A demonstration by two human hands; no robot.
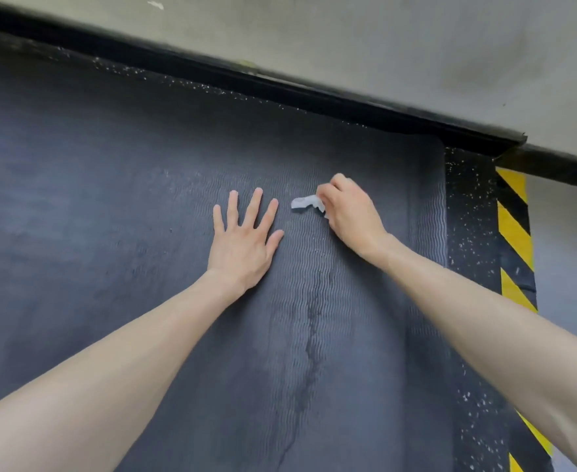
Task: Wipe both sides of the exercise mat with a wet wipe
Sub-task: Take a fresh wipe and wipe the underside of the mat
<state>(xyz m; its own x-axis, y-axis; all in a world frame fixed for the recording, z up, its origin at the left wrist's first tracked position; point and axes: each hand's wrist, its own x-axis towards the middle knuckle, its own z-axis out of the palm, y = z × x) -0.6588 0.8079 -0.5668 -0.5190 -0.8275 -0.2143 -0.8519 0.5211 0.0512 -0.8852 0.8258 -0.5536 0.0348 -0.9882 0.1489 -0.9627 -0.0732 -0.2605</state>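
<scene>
A dark grey exercise mat (117, 206) with a wavy ribbed texture lies flat on the floor and fills most of the view. A thin wet streak runs down its middle. My left hand (244, 235) rests palm down on the mat, fingers spread, holding nothing. Just to its right, my right hand (352, 214) is closed on a crumpled white wet wipe (306, 202), which touches the mat and pokes out to the left of my fingers.
Black speckled rubber flooring (469, 212) borders the mat on the right and at the back. A yellow-and-black hazard stripe (515, 233) runs along the right. A black skirting (314, 90) and a grey wall (382, 46) stand behind the mat.
</scene>
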